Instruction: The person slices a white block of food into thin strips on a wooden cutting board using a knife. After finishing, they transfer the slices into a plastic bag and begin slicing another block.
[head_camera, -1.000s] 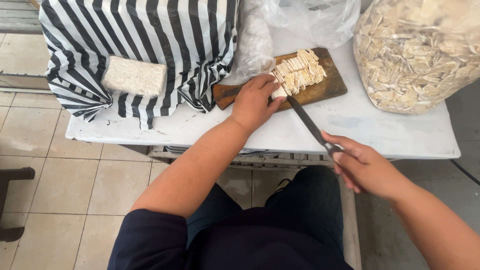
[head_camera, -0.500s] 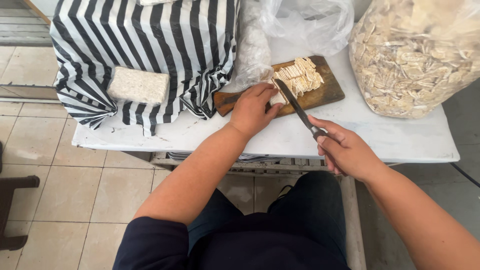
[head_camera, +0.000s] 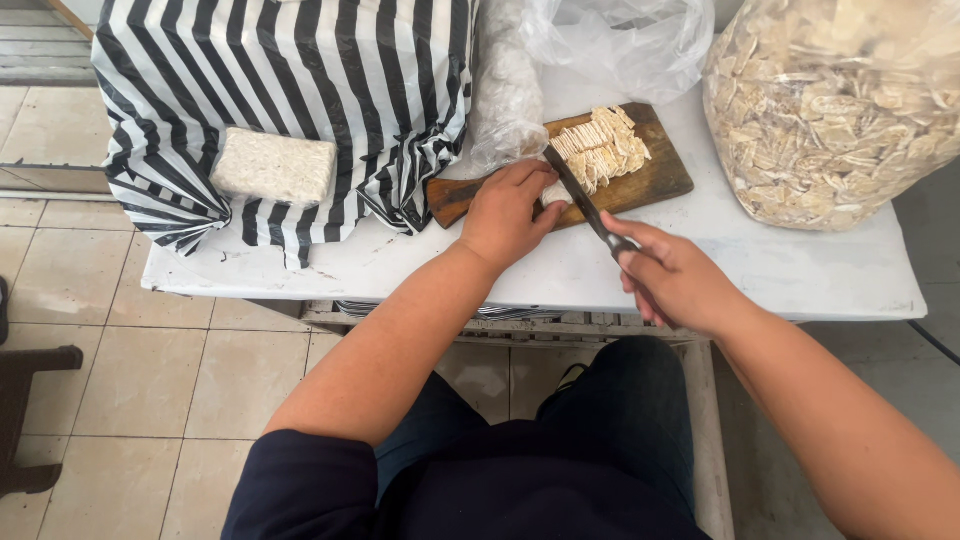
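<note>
One knife (head_camera: 585, 205) is gripped at its handle by the closed fingers of the right hand (head_camera: 675, 280); its long axis is set diagonally, tip pointed up-left over the one wooden cutting board (head_camera: 655, 180) on the tabletop (head_camera: 560, 270); a pale block end (head_camera: 553, 193) is pressed under the curled left hand (head_camera: 505, 215); cut slices (head_camera: 605, 145) are stacked beside the blade, number not countable; one whole block (head_camera: 273, 166) is seen on striped cloth (head_camera: 300, 70); one full bag (head_camera: 830, 100) is noted at right.

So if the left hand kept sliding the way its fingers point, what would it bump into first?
Probably the pale block under its fingertips, then the knife blade and the cut slices on the wooden board; depth is unclear.
</note>
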